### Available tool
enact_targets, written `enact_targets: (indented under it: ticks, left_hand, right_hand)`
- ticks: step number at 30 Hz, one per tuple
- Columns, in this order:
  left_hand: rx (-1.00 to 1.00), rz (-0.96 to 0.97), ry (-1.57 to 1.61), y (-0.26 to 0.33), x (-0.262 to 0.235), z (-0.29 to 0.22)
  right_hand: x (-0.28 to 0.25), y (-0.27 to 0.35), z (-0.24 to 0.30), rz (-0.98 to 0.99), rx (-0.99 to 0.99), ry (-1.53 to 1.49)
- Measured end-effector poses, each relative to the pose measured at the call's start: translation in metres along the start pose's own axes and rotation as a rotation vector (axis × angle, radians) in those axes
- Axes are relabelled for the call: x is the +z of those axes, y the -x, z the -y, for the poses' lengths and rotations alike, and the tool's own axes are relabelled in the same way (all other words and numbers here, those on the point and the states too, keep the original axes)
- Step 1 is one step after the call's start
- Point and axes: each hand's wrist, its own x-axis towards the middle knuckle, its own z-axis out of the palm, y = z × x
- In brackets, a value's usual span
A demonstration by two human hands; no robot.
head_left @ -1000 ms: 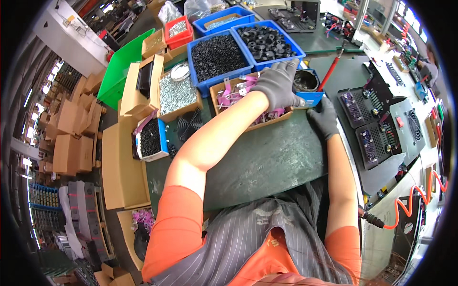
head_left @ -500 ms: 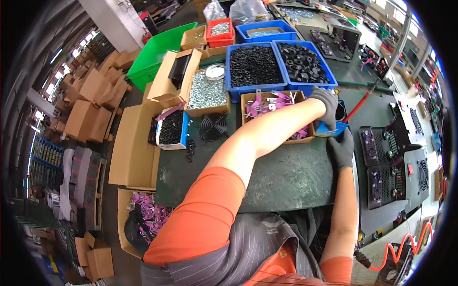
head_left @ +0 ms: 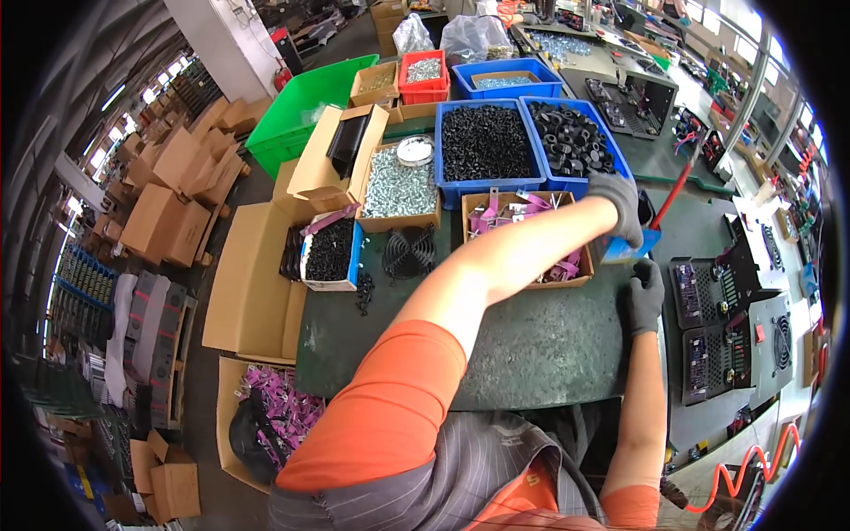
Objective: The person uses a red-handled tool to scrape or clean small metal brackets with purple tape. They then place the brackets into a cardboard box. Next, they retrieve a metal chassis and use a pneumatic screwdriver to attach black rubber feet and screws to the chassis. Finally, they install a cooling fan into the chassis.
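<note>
My left hand [head_left: 618, 205], in a grey glove, reaches far across the desk [head_left: 540, 341] to its right part. Its fingers are curled down over a small blue tray [head_left: 630, 250] with a dark inside, and they touch its upper rim; I cannot tell if they really grip anything. This tray stands just beside the right end of the open cardboard box with purple and metal parts [head_left: 531, 232]. My right hand [head_left: 645, 296], in a dark glove, is below the tray, near the right edge of the desk. Its fingers point up and are loosely bent, and I see nothing held in it.

Behind the cardboard box, at the far edge, stand two blue bins: one with small black parts [head_left: 485, 142] and one with black rings [head_left: 574, 137]. Left of them is a cardboard box of silver screws [head_left: 400, 188]. A black round fan grille [head_left: 409, 252] lies flat on the desk near the screws. A red-handled tool [head_left: 680, 186] lies beyond the tray, and black metal cases [head_left: 719, 327] are at my right side.
</note>
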Motion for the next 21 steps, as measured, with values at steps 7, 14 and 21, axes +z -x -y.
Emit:
enact_targets:
  ticks: [7, 14, 21]
  left_hand:
    - [-0.094, -0.09, 0.2, -0.023, -0.091, 0.113]
    - [-0.624, -0.303, 0.117, 0.017, -0.133, 0.261]
    - [-1.02, -0.317, 0.367, 0.025, -0.08, 0.375]
  right_hand:
    - [0.001, 0.006, 0.017, 0.009, 0.071, -0.073]
    - [0.0, 0.008, 0.015, 0.021, 0.064, -0.041]
    - [-0.006, 0.009, 0.011, 0.031, 0.053, -0.002]
